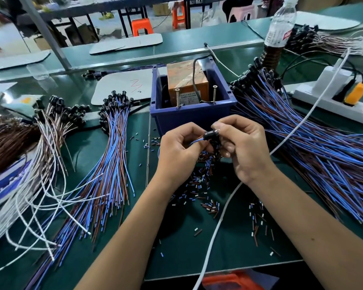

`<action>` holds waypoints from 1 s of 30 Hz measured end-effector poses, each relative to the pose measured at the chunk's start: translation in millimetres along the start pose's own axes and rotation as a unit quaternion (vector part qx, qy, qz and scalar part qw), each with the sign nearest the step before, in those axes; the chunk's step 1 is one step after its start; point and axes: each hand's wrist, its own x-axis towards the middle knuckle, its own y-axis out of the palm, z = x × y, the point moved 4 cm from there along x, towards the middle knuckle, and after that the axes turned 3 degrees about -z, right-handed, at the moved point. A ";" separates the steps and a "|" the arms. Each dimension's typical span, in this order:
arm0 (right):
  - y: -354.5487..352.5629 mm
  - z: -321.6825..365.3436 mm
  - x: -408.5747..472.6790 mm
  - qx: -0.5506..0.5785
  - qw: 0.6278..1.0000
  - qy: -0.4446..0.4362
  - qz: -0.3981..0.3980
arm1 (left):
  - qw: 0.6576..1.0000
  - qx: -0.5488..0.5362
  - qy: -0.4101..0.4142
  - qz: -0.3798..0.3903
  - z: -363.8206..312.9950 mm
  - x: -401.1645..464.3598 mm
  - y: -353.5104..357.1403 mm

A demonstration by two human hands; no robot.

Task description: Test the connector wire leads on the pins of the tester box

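Fingertips of my right hand (242,147) pinch the black connector (210,135); my left hand (179,150) curls round its blue and brown wire leads (194,141) (both hands just in front of the blue bin (189,116)); the tester box (187,84) sits inside that bin, two upright screw pins (214,94) at its near rim; cut insulation bits (199,185) litter the green mat (187,243) below; wire bundles (111,164) lie to either side.

Water bottle (280,28) far right of power strip (331,97); orange stools (142,27) beyond; white cable (222,216) nearer.
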 end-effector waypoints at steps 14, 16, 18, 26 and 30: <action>-8.2 1.7 4.4 -0.022 0.998 -0.002 -0.051 | 0.997 0.000 -0.004 -0.077 0.4 -1.4 -8.9; 1.0 -3.8 -0.3 -0.030 0.999 0.016 -0.008 | 0.994 -0.026 -0.006 -0.103 -0.9 -1.2 -10.5; 10.2 -5.8 -5.1 -0.014 0.999 0.019 0.040 | 0.993 -0.046 -0.013 -0.111 -0.4 -1.2 -11.1; 8.9 -3.7 -5.5 0.015 0.999 0.005 0.030 | 0.995 -0.045 -0.011 -0.094 -2.8 -4.2 -3.4; 9.1 0.3 -4.4 0.023 0.999 -0.026 0.035 | 0.989 0.025 0.065 -0.131 -12.9 -7.8 -6.1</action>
